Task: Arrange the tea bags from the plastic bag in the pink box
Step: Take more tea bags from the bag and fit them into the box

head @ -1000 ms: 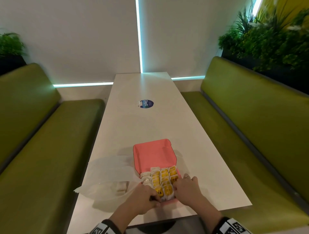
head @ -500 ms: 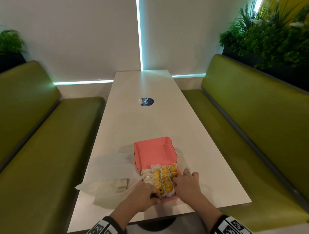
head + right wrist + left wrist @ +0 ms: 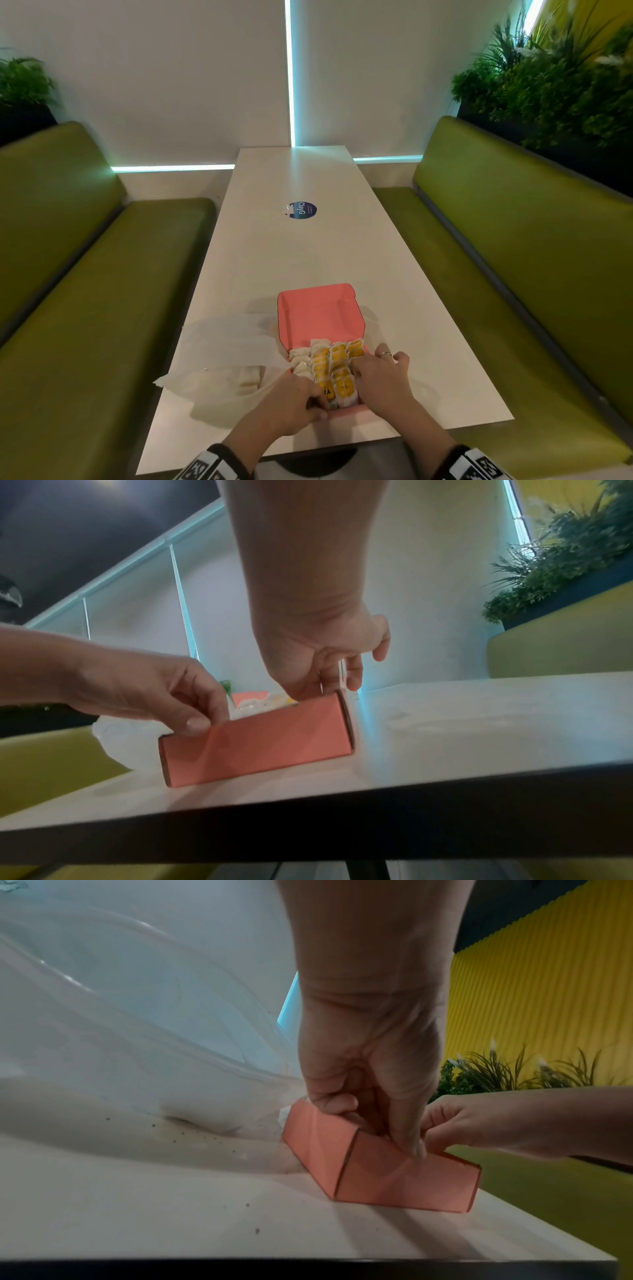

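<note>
An open pink box (image 3: 318, 315) lies near the table's front edge with its lid tipped back. Rows of yellow and white tea bags (image 3: 337, 363) fill its tray. My left hand (image 3: 298, 404) is at the near left corner. Its thumb lies on the outside of the front wall (image 3: 260, 745) and its curled fingers reach inside, pinching that wall. My right hand (image 3: 380, 383) reaches into the right side, where its thumb and forefinger close on tea bags. Its outer fingers hang past the right wall. Left of the box, a clear plastic bag (image 3: 222, 346) holds a few tea bags (image 3: 248, 378).
The long white table (image 3: 291, 260) carries a round blue sticker (image 3: 303, 210) farther back. Green benches (image 3: 85, 291) run along both sides, the right one (image 3: 513, 257) with plants behind it. The table's front edge is just below the box.
Both hands stay at the near end of the box and barely shift. The view itself has moved slightly.
</note>
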`<state>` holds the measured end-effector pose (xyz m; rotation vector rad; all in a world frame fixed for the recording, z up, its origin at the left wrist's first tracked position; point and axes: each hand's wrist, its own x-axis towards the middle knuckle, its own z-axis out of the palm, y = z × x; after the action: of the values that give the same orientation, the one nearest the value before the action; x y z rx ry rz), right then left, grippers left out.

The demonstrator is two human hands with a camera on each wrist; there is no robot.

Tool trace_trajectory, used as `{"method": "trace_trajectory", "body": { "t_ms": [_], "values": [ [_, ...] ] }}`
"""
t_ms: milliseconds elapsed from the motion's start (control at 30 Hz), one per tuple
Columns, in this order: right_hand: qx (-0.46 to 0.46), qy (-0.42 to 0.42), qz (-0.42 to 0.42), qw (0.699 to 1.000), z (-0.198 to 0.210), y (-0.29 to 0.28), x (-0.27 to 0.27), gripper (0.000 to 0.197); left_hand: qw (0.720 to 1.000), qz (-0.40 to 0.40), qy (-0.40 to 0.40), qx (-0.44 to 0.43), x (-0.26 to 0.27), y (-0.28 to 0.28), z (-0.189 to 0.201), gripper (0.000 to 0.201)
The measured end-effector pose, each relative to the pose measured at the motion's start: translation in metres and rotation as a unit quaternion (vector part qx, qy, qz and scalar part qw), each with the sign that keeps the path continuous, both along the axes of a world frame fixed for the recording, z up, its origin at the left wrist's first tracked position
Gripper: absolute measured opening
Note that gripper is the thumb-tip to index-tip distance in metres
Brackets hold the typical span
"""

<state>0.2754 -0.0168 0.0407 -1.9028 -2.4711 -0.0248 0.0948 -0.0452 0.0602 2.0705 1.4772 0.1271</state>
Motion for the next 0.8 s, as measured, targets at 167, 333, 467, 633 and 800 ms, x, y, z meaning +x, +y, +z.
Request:
{"method": "trace_trajectory", "body": {
  "t_ms": [167, 333, 467, 633, 800],
  "values": [
    [0.039, 0.062, -0.025, 0.997, 0.024, -0.002, 0.002, 0.017, 0.987, 0.091, -0.121, 0.046, -0.017, -0.004, 0.014, 0.010],
    [0.009, 0.155, 0.008, 0.988, 0.040, 0.004, -0.012, 0.014, 0.935, 0.230, -0.169, 0.210, -0.069, -0.016, 0.032, 0.017],
    [-0.069, 0.261, 0.129, 0.954, 0.062, 0.005, -0.047, 0.023, 0.886, 0.305, -0.184, 0.298, -0.109, -0.028, 0.046, 0.017],
    [-0.121, 0.324, 0.277, 0.897, 0.076, -0.012, -0.112, 0.021, 0.906, 0.366, -0.046, 0.205, -0.148, -0.030, 0.035, 0.008],
    [-0.199, 0.122, 0.275, 0.933, 0.048, -0.011, -0.168, 0.027, 0.939, 0.342, 0.028, 0.037, -0.143, -0.021, 0.004, 0.024]
  ]
}}
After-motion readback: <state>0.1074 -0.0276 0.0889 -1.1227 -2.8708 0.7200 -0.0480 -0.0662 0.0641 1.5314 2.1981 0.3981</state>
